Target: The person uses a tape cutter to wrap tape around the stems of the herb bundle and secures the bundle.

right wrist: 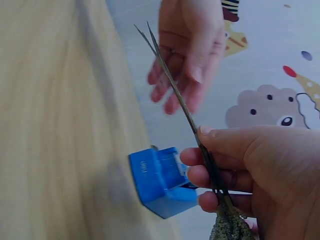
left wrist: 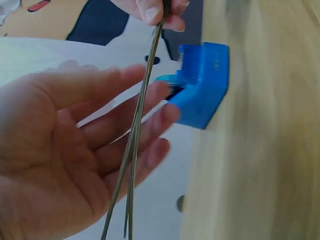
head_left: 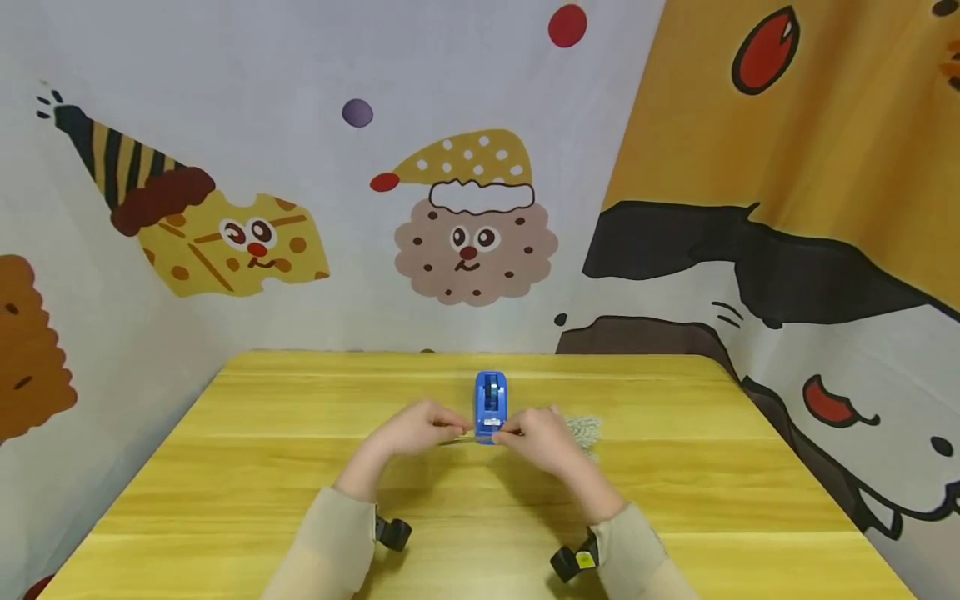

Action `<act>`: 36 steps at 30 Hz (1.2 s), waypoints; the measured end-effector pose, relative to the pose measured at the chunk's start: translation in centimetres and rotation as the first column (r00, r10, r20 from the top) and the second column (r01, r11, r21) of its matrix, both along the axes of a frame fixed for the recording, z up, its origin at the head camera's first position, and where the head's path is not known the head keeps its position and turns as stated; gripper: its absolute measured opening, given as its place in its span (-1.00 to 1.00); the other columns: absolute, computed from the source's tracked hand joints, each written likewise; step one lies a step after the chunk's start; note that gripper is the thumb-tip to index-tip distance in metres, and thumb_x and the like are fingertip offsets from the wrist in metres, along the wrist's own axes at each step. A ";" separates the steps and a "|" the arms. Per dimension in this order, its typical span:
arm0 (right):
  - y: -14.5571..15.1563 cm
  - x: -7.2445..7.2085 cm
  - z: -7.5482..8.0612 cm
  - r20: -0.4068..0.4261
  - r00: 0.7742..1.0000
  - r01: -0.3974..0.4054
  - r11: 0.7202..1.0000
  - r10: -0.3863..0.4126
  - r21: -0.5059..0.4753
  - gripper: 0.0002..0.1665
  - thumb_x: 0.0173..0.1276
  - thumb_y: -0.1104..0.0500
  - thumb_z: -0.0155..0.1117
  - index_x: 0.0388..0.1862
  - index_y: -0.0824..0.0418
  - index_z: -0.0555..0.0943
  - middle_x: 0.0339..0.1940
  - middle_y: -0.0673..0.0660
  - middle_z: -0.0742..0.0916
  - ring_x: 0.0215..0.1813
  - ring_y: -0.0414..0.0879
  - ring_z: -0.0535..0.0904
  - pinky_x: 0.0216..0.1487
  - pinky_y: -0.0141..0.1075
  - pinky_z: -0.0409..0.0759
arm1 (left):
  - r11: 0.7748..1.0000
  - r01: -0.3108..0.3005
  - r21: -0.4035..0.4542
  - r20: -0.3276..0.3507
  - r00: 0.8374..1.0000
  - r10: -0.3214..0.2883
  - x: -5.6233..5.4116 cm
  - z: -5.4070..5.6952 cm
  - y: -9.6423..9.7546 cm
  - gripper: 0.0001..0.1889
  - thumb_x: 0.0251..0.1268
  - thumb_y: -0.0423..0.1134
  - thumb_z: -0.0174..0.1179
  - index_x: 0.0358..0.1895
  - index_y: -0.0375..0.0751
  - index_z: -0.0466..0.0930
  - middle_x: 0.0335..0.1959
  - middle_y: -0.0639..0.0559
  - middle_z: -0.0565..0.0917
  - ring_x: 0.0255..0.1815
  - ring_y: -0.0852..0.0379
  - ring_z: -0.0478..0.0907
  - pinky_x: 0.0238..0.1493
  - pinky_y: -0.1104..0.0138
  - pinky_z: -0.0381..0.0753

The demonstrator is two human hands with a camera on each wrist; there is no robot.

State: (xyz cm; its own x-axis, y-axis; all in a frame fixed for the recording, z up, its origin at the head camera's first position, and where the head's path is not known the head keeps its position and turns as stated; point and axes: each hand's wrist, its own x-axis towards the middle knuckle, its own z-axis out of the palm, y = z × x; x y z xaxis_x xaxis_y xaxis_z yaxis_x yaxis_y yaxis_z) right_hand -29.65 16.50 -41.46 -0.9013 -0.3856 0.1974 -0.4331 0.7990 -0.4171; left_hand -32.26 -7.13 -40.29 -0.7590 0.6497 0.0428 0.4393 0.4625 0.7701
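Observation:
My right hand (head_left: 546, 435) holds a small bunch of thin stems (right wrist: 177, 95), pinched between thumb and fingers just below their grainy, pale green heads (head_left: 585, 432). The bare stems point left and spread apart slightly at their free ends. Beside them is my left hand (left wrist: 65, 145), its fingers loosely extended and apart, gripping nothing; the stems pass in front of its fingers in the left wrist view. Just beyond both hands, a blue tape dispenser (head_left: 481, 404) stands on the table, its cutter end toward me.
The wooden table (head_left: 300, 392) reaches back to a cloth backdrop (head_left: 300, 67) printed with cartoon figures. Dark wrist cameras (head_left: 393, 534) hang under both sleeves, close above the tabletop.

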 end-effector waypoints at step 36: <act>0.8 0.8 2.1 -0.019 1.000 0.010 0.998 -0.011 -0.063 -0.80 0.23 0.26 0.40 -0.31 0.03 0.54 -0.47 -0.15 0.70 -0.47 -0.32 0.53 0.03 0.03 0.28 | 0.994 -0.014 -0.108 -0.124 0.992 0.001 1.7 1.2 -0.3 -0.43 0.23 -0.64 -0.10 0.19 -0.06 0.61 -0.28 0.01 0.68 -0.75 0.26 0.09 -0.69 0.45 0.20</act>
State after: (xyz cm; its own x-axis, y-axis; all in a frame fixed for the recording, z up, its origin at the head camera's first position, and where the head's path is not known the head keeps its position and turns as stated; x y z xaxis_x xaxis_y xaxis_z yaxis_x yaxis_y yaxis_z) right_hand -28.89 17.26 -39.35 -0.9008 -0.3627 0.2386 -0.4337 0.7760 -0.4579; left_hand -30.57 -7.43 -39.13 -0.7570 0.6501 0.0662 0.5246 0.5442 0.6547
